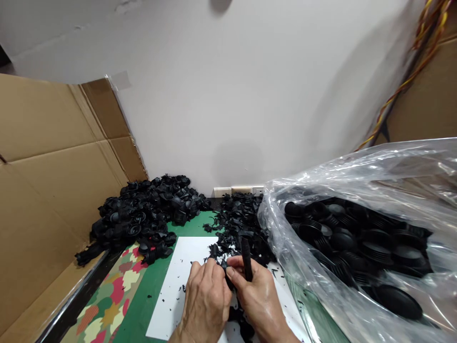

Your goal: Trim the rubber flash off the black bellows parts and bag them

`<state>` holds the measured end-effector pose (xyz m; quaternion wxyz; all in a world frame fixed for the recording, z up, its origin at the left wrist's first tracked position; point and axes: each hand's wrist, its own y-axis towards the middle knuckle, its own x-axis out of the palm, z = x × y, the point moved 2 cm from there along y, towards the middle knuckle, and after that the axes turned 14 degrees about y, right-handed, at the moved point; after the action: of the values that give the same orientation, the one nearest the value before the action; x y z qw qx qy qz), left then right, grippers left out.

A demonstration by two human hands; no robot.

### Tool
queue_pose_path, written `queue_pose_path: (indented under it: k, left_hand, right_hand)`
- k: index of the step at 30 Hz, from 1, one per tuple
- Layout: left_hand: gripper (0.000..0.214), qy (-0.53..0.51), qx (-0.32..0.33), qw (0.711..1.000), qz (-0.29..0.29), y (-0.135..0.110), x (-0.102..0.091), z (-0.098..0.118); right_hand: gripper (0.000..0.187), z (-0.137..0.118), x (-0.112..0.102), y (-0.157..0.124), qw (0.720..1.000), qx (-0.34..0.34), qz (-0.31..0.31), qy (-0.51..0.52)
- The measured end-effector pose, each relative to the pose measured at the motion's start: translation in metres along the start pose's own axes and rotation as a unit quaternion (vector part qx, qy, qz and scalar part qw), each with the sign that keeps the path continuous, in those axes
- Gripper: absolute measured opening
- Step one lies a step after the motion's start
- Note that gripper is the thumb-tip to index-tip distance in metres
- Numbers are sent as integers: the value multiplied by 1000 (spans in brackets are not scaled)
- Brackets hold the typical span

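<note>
"How is the grip in your hands?"

"Your right hand [259,295] is closed around a dark stick-like tool [246,259], which stands up between thumb and forefinger. Your left hand [207,300] is curled just beside it, knuckles up; its fingertips are hidden, so I can't tell what it has hold of."

"And the small black piece [224,263]?"

"At your right fingertips, between your two hands, above the white sheet [167,305]."

"What lies around you?"

"Black scraps [243,214] heap just beyond your hands and spill onto the sheet. Farther left, a pile of ribbed black parts [153,209] sits on the green surface [141,300], against cardboard [46,190]. On your right, a clear plastic bag [357,166] holds more ribbed pieces [374,245]. Behind it all is a pale wall [250,95]."
</note>
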<state>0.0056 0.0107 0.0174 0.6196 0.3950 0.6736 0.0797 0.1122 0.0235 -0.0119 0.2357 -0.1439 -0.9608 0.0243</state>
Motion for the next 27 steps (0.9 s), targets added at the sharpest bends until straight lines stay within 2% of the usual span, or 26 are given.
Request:
queue_pose_path:
  k: [3,4,6,9,11,12,14,18,20,23,27]
  left_hand:
    - [21,-151,-99,983,-45,-2,3,-8]
    - [19,-217,-146,962,-70,-2,5,-11]
    - [18,-344,-235,901,-122,-4,9,-16]
    - [20,-457,-314,815,-169,-5,14,-21]
    - [22,-481,-332,790,-184,-5,15,-23]
    - [22,-480,-332,790,-189,-5,15,-23]
    - [21,-449,-306,818,-187,-5,12,-23]
    - [21,-268,-170,938,-139,-4,2,-20]
    - [22,-157,-98,976,-113,-4,-1,-17]
    - [22,-35,-27,996,-82,-4,-1,-13]
    - [24,32,32,997,-61,0,0,-5]
  right_hand:
    - [22,4,-1,2,999,27,5,45]
    - [26,7,-2,3,997,47,5,62]
    - [33,12,-2,5,992,87,1,91]
    - [35,17,-2,7,986,117,-11,121]
    - [34,17,-2,7,983,125,-18,132]
    - [33,16,-3,7,982,126,-21,135]
    - [32,13,-3,6,983,127,-25,134]
    - [33,12,-4,6,987,117,-17,110]
    - [33,15,-4,7,989,113,-4,95]
    - [33,21,-4,9,989,116,24,83]
    - [30,23,-5,8,988,122,39,82]
